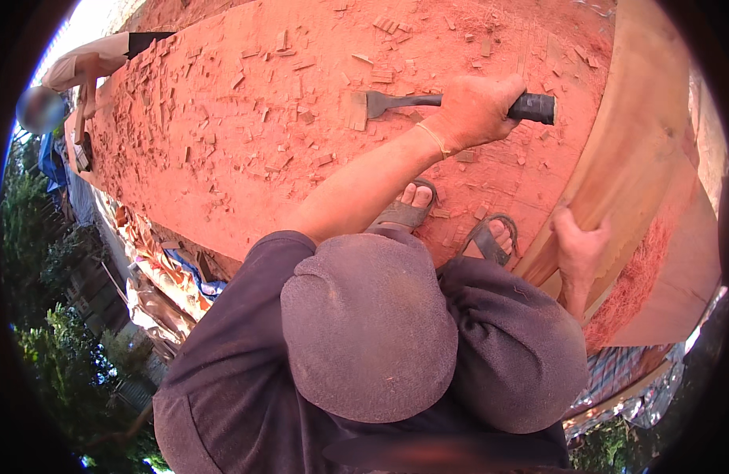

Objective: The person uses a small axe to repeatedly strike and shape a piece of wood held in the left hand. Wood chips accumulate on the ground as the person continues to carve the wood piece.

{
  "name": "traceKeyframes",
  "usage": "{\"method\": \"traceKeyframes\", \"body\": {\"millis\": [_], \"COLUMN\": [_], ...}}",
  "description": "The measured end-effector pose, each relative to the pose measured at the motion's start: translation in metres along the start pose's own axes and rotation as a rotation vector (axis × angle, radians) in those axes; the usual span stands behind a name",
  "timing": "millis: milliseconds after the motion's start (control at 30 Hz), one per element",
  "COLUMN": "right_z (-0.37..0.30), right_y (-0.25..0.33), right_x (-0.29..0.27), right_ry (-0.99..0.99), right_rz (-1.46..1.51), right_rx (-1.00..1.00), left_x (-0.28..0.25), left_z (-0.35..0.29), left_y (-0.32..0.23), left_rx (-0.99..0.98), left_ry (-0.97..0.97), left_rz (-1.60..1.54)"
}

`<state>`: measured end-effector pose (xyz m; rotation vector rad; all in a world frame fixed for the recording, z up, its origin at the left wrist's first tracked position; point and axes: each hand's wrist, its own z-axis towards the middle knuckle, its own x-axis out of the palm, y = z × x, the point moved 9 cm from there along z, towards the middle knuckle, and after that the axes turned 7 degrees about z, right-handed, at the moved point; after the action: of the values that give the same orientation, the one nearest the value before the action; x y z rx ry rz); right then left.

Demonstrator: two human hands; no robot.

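Observation:
My left hand [479,110] is closed round the black handle of a broad chisel [416,101]. Its flat metal blade points left, with a pale wood chip [356,110] at its edge. The chisel is over reddish ground strewn with chips. My right hand [582,246] is on the near-left part of a long, smooth wooden plank [637,110] at the right. Its thumb stands apart and its other fingers bend at the plank's edge, partly hidden. My knees and sandalled feet are between the two hands.
Many small wood chips [277,162] lie over the red sawdust-covered ground [222,95]. Red shavings [633,276] and a flat board [680,261] are beyond the plank. Another person [88,67] bends over at the far left. Crumpled sheeting [163,292] lies along the left edge.

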<state>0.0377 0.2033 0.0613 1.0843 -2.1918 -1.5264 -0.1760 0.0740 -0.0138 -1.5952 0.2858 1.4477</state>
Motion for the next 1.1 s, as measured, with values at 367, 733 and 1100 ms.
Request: {"method": "traceKeyframes", "body": {"millis": [367,733,1100], "right_z": [-0.047,-0.064,-0.042], "right_y": [-0.069,-0.048,0.016], "right_x": [-0.012,-0.11,-0.08], "right_ry": [0.119,-0.155,-0.218], "right_rz": [-0.146,0.075,0.425], "right_rx": [0.371,0.204,-0.098], "left_x": [-0.083,-0.044,-0.036], "left_z": [-0.118,-0.047,-0.04], "left_y": [0.014,-0.043,-0.014], "left_rx": [0.182,0.334,0.152], "left_ry": [0.139,0.056,-0.043], "left_rz": [-0.107,-0.267,-0.131]}}
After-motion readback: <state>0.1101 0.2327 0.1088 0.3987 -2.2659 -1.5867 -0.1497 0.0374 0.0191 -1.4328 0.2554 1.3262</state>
